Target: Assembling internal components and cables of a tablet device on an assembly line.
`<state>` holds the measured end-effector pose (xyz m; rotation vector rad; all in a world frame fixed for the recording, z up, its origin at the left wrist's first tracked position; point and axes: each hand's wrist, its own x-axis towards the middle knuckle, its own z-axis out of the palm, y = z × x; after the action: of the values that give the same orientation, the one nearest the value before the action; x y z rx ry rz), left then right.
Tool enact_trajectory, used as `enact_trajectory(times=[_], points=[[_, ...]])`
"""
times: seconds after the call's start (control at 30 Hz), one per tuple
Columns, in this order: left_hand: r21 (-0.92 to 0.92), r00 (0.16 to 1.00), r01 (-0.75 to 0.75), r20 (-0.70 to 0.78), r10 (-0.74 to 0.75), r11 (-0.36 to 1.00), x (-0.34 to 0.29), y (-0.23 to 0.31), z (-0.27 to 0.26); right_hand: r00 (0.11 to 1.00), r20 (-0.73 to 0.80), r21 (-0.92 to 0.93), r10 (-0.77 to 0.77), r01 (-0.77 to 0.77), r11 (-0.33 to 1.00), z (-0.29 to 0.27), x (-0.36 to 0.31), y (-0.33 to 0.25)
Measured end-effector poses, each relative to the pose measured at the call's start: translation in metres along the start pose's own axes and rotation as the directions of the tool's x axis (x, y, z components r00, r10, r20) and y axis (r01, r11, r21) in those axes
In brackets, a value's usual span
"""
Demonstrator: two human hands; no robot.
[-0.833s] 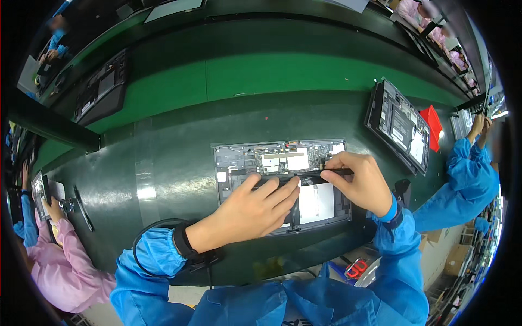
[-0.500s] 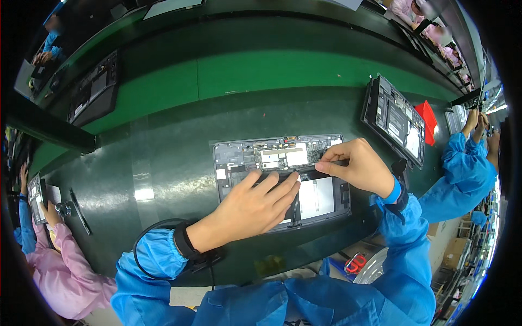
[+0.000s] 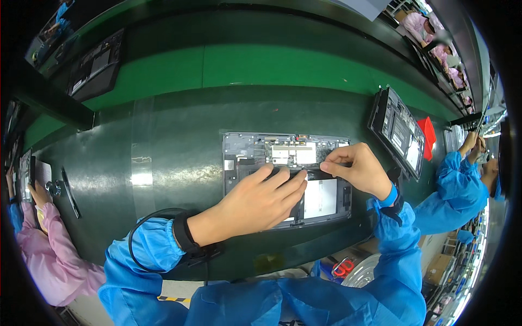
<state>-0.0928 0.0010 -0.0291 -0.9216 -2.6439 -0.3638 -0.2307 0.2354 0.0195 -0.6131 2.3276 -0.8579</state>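
Note:
An opened laptop base (image 3: pixel 239 145) lies on the dark green bench in front of me, its circuit board and a white-labelled battery (image 3: pixel 321 199) exposed. My left hand (image 3: pixel 253 201) rests across the base's left and middle part with its fingers stretched out, covering some of the parts beneath. At the right side of the board, my right hand (image 3: pixel 360 169) has thumb and forefinger pinched together. Whatever lies between those fingertips is too small to make out. A black band with a cable is around my left wrist.
More opened laptops stand at the right (image 3: pixel 399 133) and far left (image 3: pixel 98 65), the right one beside a red tray (image 3: pixel 427 138). A black pen-like tool (image 3: pixel 69 193) lies at left. Red-handled scissors (image 3: pixel 342 268) are below the bench edge. Co-workers sit on both sides.
The whole view has shifted slightly, so the laptop appears a little farther right. Both hands keep nearly the same places on it, the right one still pinching.

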Motion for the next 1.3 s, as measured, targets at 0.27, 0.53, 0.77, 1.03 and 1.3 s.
enact_trajectory(times=[0.27, 0.53, 0.77, 1.03, 1.3], points=[[-0.010, 1.000, -0.023, 0.005, 0.023, 1.000, -0.001, -0.002, 0.000, 0.999, -0.002, 0.088, 0.040, -0.040, 0.995, 0.001, 0.002, 0.000], [-0.008, 1.000, -0.002, 0.011, 0.002, 1.000, 0.000, -0.004, -0.001, 1.000, 0.021, 0.089, -0.012, 0.010, 0.996, 0.001, 0.002, -0.001], [-0.046, 1.000, 0.001, 0.008, -0.001, 0.999, 0.005, -0.007, -0.001, 0.890, -0.314, -0.355, -0.330, 0.212, 0.911, 0.015, 0.002, -0.008], [-0.088, 0.999, -0.023, -0.039, 0.019, 0.996, 0.004, -0.010, 0.001, 0.914, -0.274, -0.278, -0.298, 0.222, 0.935, 0.038, 0.019, -0.001], [-0.086, 0.998, -0.019, -0.066, 0.014, 0.996, 0.002, -0.011, 0.004, 0.651, -0.003, -0.600, -0.759, 0.606, 0.522, 0.017, 0.005, 0.006]])
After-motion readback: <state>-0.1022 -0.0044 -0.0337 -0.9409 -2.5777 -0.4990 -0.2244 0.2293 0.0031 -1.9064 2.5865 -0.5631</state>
